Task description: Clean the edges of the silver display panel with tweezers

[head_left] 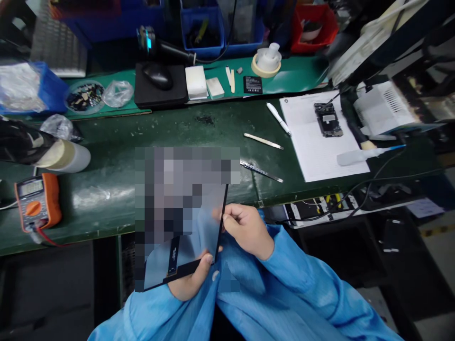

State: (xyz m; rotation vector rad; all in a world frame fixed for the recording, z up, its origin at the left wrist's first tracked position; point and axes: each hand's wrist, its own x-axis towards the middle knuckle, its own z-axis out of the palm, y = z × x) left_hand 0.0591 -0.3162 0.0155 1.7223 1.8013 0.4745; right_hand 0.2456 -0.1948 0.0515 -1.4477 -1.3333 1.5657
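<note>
The glossy panel is at seven o'clock from the view's centre, its five-o'clock corner clasped in the left hand; the right hand pinches its three-o'clock edge. Steady support and light, edge-only contact should avoid flexing it.

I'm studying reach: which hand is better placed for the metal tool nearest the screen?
Probably the right hand: it is nearer the metal tool, while the left hand grips the screen by its lower edge.

Green bench carrying orange multimeter, tweezers, pen, paper
</note>
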